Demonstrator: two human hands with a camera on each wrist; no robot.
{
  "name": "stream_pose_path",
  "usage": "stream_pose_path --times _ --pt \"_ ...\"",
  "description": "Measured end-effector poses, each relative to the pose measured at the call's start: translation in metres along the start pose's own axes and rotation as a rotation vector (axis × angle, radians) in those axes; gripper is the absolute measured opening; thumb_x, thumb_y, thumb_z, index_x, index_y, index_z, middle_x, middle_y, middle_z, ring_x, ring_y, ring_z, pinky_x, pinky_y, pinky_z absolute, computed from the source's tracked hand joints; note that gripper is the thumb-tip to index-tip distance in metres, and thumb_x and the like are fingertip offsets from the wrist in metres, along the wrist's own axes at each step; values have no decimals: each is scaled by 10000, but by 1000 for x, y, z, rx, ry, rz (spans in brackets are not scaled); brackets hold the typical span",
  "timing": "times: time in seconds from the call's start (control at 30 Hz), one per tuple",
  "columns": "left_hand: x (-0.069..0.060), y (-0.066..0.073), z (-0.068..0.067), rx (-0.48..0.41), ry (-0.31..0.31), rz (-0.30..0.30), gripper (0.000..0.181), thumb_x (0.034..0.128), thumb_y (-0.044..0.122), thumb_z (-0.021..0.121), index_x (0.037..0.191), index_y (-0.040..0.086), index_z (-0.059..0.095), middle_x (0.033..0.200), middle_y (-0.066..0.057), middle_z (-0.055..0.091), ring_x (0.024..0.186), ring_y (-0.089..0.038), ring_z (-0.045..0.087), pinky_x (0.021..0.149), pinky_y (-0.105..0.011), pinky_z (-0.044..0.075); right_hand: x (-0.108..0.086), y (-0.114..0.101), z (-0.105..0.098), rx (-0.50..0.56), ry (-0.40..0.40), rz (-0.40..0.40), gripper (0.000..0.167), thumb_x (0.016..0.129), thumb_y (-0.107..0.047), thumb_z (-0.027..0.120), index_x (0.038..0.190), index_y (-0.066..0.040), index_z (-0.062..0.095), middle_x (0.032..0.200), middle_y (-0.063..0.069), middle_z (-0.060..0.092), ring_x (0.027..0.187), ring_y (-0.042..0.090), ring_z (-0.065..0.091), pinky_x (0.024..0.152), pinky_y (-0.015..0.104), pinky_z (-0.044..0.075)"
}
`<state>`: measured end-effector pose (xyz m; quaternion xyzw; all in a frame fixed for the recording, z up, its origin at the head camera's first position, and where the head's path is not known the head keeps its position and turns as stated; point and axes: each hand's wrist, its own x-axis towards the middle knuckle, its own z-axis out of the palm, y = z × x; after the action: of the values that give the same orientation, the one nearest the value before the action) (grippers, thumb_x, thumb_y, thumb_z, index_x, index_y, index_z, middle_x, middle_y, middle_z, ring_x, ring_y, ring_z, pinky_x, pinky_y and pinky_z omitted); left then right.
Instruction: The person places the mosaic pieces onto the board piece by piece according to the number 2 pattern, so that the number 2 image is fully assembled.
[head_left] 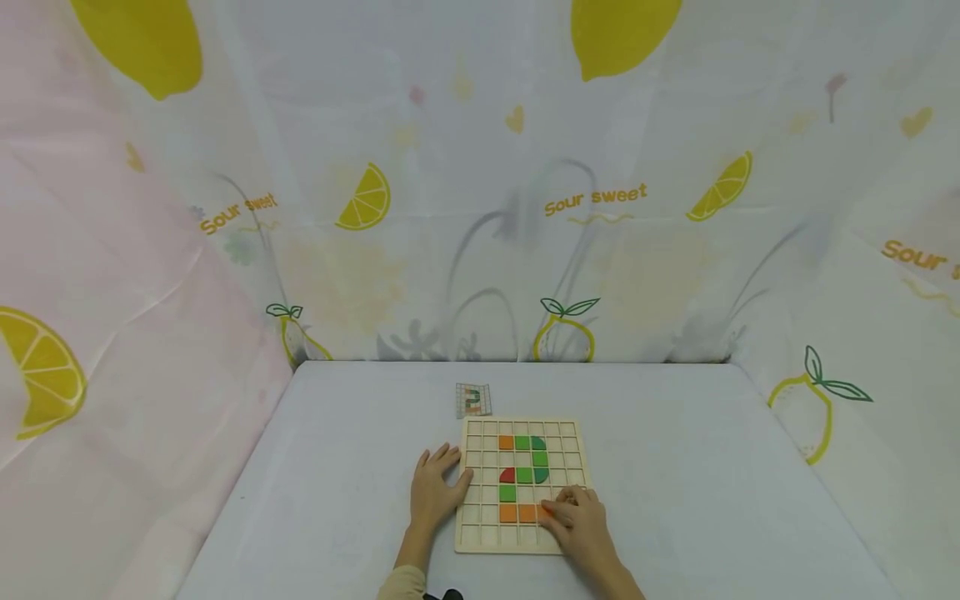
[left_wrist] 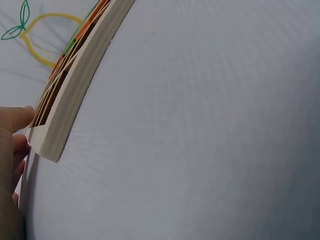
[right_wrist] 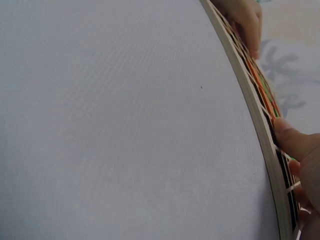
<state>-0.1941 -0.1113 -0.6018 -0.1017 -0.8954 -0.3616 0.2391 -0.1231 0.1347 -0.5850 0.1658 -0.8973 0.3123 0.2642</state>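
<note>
A square wooden grid board [head_left: 517,549] lies on the table. Orange, green, teal and red tiles fill some of its cells, among them a green square tile [head_left: 507,493]. At the board's left edge is my left hand [head_left: 433,496], its fingers extended and the thumb resting on the rim. My right hand [head_left: 583,525] is over the lower right cells. Its thumb and forefinger pinch an orange tile [head_left: 546,509] at the end of the bottom orange row. The right fingers partly cover this tile, and the other fingers are curled.
A small printed card [head_left: 473,401] with a coloured grid pattern lies behind the board's upper left corner. White cloth covers the table [head_left: 675,450]. Lemon-printed fabric [head_left: 480,275] hangs around the back and sides.
</note>
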Motion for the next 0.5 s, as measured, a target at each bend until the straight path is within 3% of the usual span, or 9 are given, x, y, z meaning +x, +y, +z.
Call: stream_pose_path --times 0.23,0.5 --pt "0 0 0 -4 4 -6 345 724 209 729 1001 3 714 1055 -121 700 1092 -317 610 1064 -506 349 -5 9 -4 10 56 -47 215 608 -155 822 804 -93 761 842 -41 566 738 51 386 597 231 298" --pt "1 2 -1 -25 18 -7 338 707 185 740 990 2 715 1038 -134 702 1070 -335 617 1040 -527 363 -7 10 -9 -12 -41 -12 189 691 -143 790 870 -93 760 889 -19 573 769 68 405 623 223 292"
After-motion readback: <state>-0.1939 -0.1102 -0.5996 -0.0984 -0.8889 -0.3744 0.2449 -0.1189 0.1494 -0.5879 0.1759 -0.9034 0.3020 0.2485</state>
